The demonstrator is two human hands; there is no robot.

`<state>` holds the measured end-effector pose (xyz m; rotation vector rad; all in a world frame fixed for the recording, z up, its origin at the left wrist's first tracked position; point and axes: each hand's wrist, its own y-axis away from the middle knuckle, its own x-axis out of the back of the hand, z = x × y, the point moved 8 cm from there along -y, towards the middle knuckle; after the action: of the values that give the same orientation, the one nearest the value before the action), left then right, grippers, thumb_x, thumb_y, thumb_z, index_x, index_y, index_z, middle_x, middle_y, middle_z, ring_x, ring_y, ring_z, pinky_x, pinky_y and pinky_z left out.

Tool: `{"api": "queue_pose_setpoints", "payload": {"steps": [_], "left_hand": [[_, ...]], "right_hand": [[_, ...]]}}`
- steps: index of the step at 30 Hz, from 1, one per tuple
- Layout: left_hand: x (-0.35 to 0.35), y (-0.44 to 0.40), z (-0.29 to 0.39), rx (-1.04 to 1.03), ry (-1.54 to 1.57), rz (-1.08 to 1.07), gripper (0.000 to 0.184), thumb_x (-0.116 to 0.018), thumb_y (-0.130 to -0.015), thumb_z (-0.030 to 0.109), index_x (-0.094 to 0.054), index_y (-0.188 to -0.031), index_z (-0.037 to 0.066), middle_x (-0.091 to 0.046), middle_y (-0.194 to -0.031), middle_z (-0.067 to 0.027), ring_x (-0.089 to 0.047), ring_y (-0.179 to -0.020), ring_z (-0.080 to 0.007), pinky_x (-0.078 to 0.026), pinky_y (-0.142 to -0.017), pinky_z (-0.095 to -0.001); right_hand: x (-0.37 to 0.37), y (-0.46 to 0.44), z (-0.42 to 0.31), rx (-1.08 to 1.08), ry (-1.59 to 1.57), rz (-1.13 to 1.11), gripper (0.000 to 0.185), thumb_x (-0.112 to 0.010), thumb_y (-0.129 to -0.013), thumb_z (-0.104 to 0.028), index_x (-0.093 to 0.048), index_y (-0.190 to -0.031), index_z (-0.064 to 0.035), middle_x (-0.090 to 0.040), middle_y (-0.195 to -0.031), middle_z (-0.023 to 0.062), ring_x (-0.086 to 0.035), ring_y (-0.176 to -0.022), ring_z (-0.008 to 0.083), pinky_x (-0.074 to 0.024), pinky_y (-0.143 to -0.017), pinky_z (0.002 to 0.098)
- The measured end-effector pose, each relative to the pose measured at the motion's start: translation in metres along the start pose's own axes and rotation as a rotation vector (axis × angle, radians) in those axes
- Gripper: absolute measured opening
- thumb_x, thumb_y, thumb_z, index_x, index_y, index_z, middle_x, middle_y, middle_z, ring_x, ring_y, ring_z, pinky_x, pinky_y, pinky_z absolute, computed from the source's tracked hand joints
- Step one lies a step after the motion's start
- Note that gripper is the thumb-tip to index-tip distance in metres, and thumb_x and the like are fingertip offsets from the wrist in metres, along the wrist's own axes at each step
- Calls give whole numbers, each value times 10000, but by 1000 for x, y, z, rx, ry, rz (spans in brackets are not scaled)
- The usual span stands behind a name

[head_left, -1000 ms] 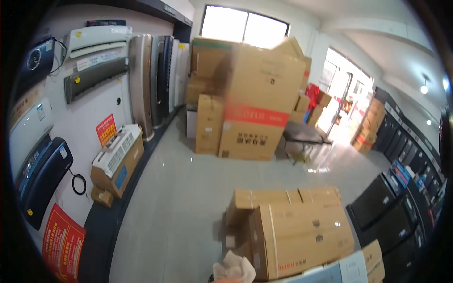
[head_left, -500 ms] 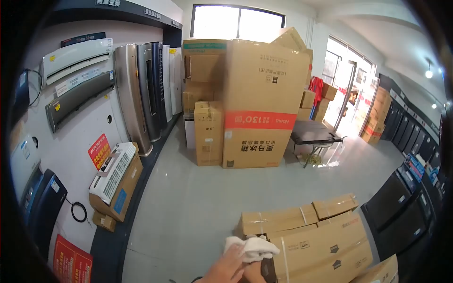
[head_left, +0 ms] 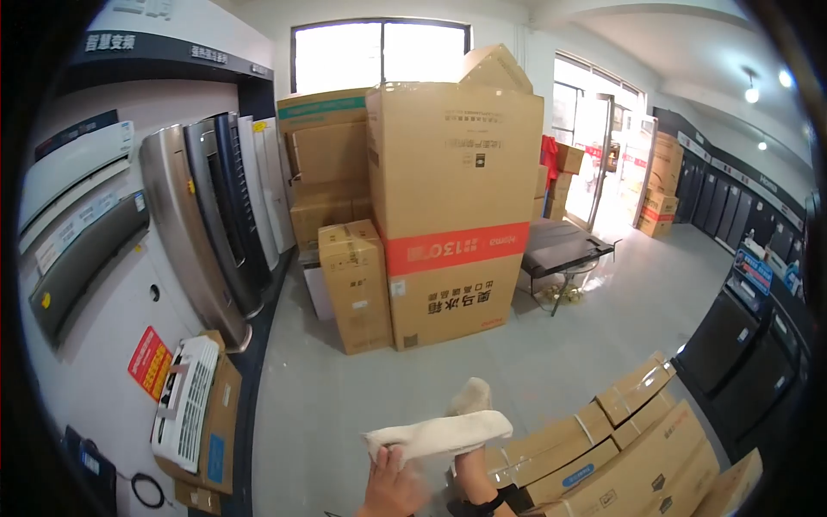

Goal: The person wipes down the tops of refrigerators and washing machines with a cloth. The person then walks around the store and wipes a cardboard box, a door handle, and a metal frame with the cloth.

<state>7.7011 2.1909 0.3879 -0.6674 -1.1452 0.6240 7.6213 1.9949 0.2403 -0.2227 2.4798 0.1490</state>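
A white cloth [head_left: 431, 438] stretches sideways at the bottom centre, with a rounded white lump [head_left: 471, 396] rising behind it. My left hand [head_left: 394, 484] pinches the cloth's left end between its fingers. Under the right part of the cloth is my right hand [head_left: 472, 468], a dark band [head_left: 489, 504] round its wrist. White fabric hides the right fingers, and whether it is a worn glove or a loose cloth I cannot make out. Just right of my hands lie strapped cardboard boxes [head_left: 607, 500].
A tall refrigerator carton [head_left: 457, 198] stands ahead, a smaller carton [head_left: 355, 289] at its left. Right of it is a low dark table [head_left: 560, 247]. Air conditioners, including a floor unit [head_left: 189, 233], line the left wall; dark refrigerators [head_left: 724, 336] stand at right.
The crumpled white cloth is now spread lengthwise between my hands. Both hands have shifted apart, with the left further left. My view has turned, so the boxes appear lower and further right.
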Motion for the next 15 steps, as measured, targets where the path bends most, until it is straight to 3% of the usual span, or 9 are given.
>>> {"api": "queue_pose_setpoints", "payload": {"steps": [2,4,5,6,8,11,13,15], "left_hand": [[-11,-25,-42,2,-4,23,604,-633,-937,157,-444,-1457,-86,-324,-1605,-320,-297,-1464,-573,-238,-1187,-695],[-22,-46,-80,45,-60,-5,540,-654,-918,192,-515,-1372,-65,-392,-1542,-331,-310,-1470,-542,-250,-1206,-646],[-31,-60,-102,52,-92,-11,510,-664,-909,210,-550,-1330,-55,-426,-1510,-336,-316,-1473,-526,-256,-1215,-621],[-44,-70,-125,40,-102,-17,522,-672,-901,223,-551,-1326,-54,-400,-1530,-337,-281,-1479,-549,-225,-1205,-661],[-73,-81,-164,20,-122,-25,546,-688,-885,251,-552,-1318,-52,-347,-1571,-339,-210,-1492,-595,-164,-1185,-740],[-126,-99,-233,152,-192,-107,517,-669,-896,237,-551,-1305,-56,-303,-1599,-337,-179,-1482,-632,-138,-1156,-788],[-125,-154,-259,156,-180,3,536,-671,-894,222,-526,-1322,-65,-272,-1610,-335,-175,-1468,-652,-119,-1135,-814],[-130,-217,-280,109,-182,111,558,-677,-890,207,-497,-1336,-75,-241,-1618,-340,-171,-1462,-662,-109,-1126,-826]], "right_hand": [[-14,-26,-6,237,461,-63,446,-517,-1077,-287,-478,-1417,-1,-535,-1415,148,-509,-1309,274,-402,-1122,411],[-26,-33,-1,243,635,-60,477,-528,-1060,-260,-455,-1443,15,-498,-1472,179,-466,-1371,327,-349,-1174,451],[-45,-41,-11,170,564,-22,488,-538,-1051,-240,-447,-1456,15,-493,-1482,188,-460,-1378,343,-335,-1182,462],[-60,-52,-14,107,487,13,501,-547,-1042,-221,-439,-1470,16,-487,-1492,197,-455,-1384,359,-321,-1190,473],[-83,-73,-1,58,359,-5,490,-560,-1043,-205,-442,-1467,12,-502,-1470,178,-471,-1366,325,-350,-1168,444],[-116,-129,11,38,193,-45,476,-578,-1044,-180,-447,-1462,5,-525,-1437,149,-496,-1338,274,-393,-1135,400],[-127,-172,17,7,96,-73,467,-590,-1045,-164,-451,-1459,1,-540,-1415,130,-512,-1319,240,-422,-1114,370],[-151,-222,2,270,339,-190,440,-597,-1031,-127,-484,-1432,12,-541,-1410,131,-509,-1319,250,-411,-1116,368]]}}
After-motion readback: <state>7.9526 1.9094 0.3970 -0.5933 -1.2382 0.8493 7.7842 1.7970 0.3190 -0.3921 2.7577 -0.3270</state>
